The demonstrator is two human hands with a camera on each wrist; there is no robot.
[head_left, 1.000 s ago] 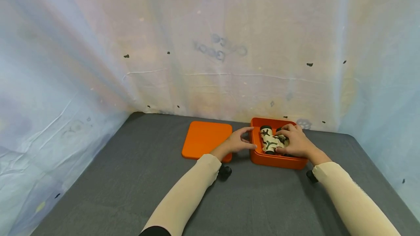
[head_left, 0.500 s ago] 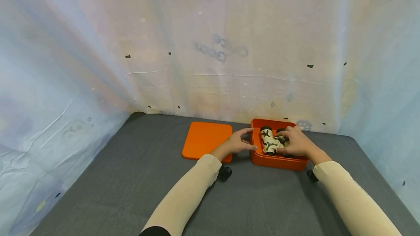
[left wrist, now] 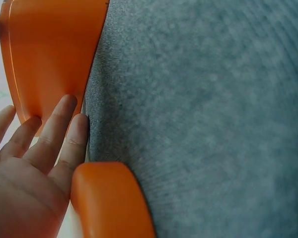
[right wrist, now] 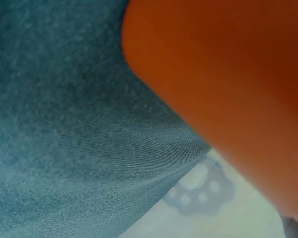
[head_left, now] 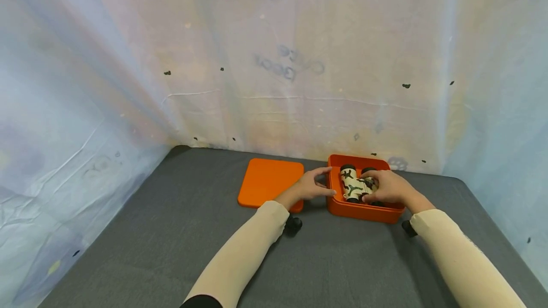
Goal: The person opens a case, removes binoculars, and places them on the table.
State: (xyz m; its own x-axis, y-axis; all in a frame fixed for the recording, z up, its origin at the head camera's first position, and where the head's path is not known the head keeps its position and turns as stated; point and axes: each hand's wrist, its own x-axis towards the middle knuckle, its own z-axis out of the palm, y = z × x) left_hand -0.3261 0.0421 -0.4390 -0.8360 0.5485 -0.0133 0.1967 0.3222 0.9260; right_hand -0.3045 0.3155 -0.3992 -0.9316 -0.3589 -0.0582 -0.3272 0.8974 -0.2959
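Observation:
Camouflage-patterned binoculars [head_left: 352, 185] with black ends lie inside an orange box [head_left: 361, 211] at the back right of the table. My right hand [head_left: 391, 189] reaches over the box's right side and holds the right barrel, thumb near the close end and fingers at the far end. At the box's left wall is my left hand [head_left: 309, 185], thumb at the rim. The left wrist view shows its fingers [left wrist: 54, 134] fairly straight against the outer box wall [left wrist: 52, 59]. In the right wrist view the box [right wrist: 213, 74] fills the upper right, and the right hand is hidden.
A flat orange lid [head_left: 269, 179] lies on the grey table cloth [head_left: 325, 260] left of the box, partly under the left forearm in the head view. A pale printed curtain [head_left: 342, 61] hangs close behind the table and along both sides.
The right hand's fingers have shifted slightly nearer and right, showing more of the right barrel's far end. The box's right side moved slightly nearer. The left hand stays at the box wall.

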